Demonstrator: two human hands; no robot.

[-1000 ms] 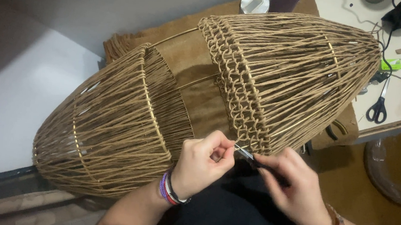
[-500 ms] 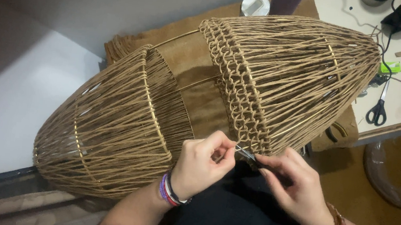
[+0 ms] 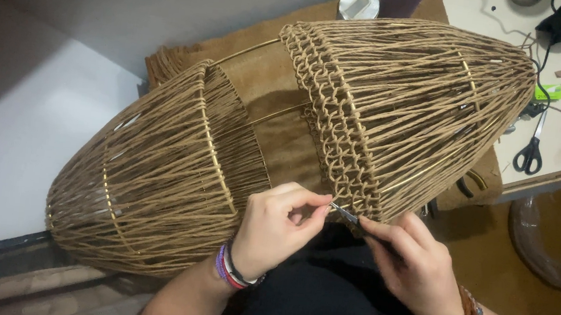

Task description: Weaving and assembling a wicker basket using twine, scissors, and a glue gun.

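Left hand (image 3: 280,230) pinching cord at woven lampshade frame (image 3: 281,151); right hand (image 3: 418,269) gripping small metal tool (image 3: 346,215), tip touching knotted band (image 3: 336,125).

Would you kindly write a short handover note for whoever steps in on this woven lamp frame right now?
Left hand: pinching a cord at the lower edge of the knotted band.
Right hand: holds a small metal tool, tip at the same spot.
Woven frame lies on its side across the lap and the brown cloth.
Done: both cone ends wrapped, band knotted.
Left: the open middle, bare gold rods showing.
Scissors on the table.
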